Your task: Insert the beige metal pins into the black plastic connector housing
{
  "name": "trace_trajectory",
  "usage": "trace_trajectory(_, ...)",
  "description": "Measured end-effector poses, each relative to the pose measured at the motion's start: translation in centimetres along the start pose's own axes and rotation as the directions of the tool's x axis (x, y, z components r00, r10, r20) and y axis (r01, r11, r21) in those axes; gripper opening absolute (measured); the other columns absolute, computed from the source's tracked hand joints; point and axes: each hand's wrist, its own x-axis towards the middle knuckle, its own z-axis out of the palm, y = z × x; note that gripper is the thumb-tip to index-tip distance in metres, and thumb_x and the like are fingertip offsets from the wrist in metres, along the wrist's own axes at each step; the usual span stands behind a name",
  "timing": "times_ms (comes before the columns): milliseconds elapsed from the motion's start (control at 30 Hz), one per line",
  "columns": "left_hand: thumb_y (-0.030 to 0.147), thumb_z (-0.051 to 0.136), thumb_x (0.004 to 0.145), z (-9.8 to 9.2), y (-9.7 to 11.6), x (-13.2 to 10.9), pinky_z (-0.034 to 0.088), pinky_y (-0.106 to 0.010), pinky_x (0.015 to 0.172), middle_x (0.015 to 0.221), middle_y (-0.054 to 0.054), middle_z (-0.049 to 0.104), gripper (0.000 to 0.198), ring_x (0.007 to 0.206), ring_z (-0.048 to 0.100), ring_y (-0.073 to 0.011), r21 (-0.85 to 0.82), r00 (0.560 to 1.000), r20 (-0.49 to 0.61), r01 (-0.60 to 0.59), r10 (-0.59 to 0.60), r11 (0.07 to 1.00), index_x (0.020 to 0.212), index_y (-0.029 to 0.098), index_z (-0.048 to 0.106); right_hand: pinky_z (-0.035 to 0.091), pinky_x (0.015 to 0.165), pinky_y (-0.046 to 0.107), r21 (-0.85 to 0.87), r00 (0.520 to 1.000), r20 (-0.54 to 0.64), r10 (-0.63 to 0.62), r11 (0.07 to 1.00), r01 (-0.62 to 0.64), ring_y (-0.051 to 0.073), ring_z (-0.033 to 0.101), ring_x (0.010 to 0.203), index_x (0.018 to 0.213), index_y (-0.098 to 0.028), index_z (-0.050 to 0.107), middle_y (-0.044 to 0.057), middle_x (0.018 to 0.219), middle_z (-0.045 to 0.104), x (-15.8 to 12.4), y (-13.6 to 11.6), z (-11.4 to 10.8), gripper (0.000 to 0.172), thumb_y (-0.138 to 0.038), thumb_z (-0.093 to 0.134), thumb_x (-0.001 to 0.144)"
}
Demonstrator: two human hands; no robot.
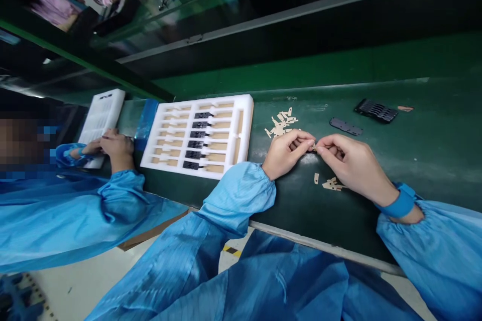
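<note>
My left hand (286, 153) and right hand (352, 163) pinched one small beige piece (313, 147) together near the green worktop's (414, 160) front edge.

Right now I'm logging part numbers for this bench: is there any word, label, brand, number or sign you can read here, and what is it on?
No readable text in this view.
White foam tray: no print visible.
Second white tray: no print visible.
Black ribbed part and flat black plate: no marking can be made out.
Small tan pieces: too small to tell.
Yellow-black floor mark: stripes only.
</note>
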Motion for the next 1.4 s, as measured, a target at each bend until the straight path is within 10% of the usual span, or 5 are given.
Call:
trace_trajectory(367,0.03,0.059,0.099,0.4,1.1,-1.1,0.05,-0.021,0.062,0.087,-0.005,0.074,0.02,0.067,0.064,-0.0094,0.264,0.981,0.041,-0.192,0.187,0.945,0.104,0.015,0.072,0.042,0.061,0.026,-0.042,0.977,-0.179,-0.115,0.993,0.109,0.012,0.055,0.062,0.094,-0.02,0.067,-0.001,0.078,0.064,-0.4,0.5,0.7,0.007,-0.021,0.061,0.097)
trace_trajectory(867,0.03,0.065,0.091,0.2,1.2,-1.1,0.045,-0.017,0.054,0.07,-0.003,0.068,0.019,0.054,0.054,-0.0065,0.185,0.999,0.029,-0.04,0.036,0.982,0.084,0.013,0.068,0.042,0.06,0.026,-0.031,0.975,-0.094,-0.2,0.98,0.198,0.012,0.056,0.065,0.095,-0.021,0.064,0.0,0.084,0.064,-0.5,0.8,1.0,0.009,-0.021,0.056,0.1)
trace_trajectory(1167,0.05,0.052,0.1,-1.1,0.6,-0.1,0.041,-0.018,0.049,0.074,0.001,0.058,0.034,0.057,0.057,-0.0082,-0.003,0.947,-0.31,0.082,-0.079,0.997,0.094,0.018,0.059,0.038,0.049,0.025,0.219,0.979,-0.144,0.144,0.969,-0.111,0.012,0.049,0.054,0.085,-0.02,0.064,-0.002,0.064,0.055,-0.2,0.4,0.7,0.009,-0.026,0.06,0.09)
trace_trajectory(1400,0.026,0.069,0.09,-2.0,0.3,0.2,0.047,-0.02,0.068,0.091,-0.001,0.054,0.018,0.072,0.052,-0.0082,0.367,0.889,-0.421,-0.014,0.179,0.93,0.103,0.017,0.063,0.038,0.05,0.025,0.215,0.977,-0.162,0.137,0.971,-0.1,0.013,0.048,0.054,0.084,-0.019,0.065,-0.002,0.062,0.056,0.0,0.2,0.7,0.008,-0.024,0.059,0.085)
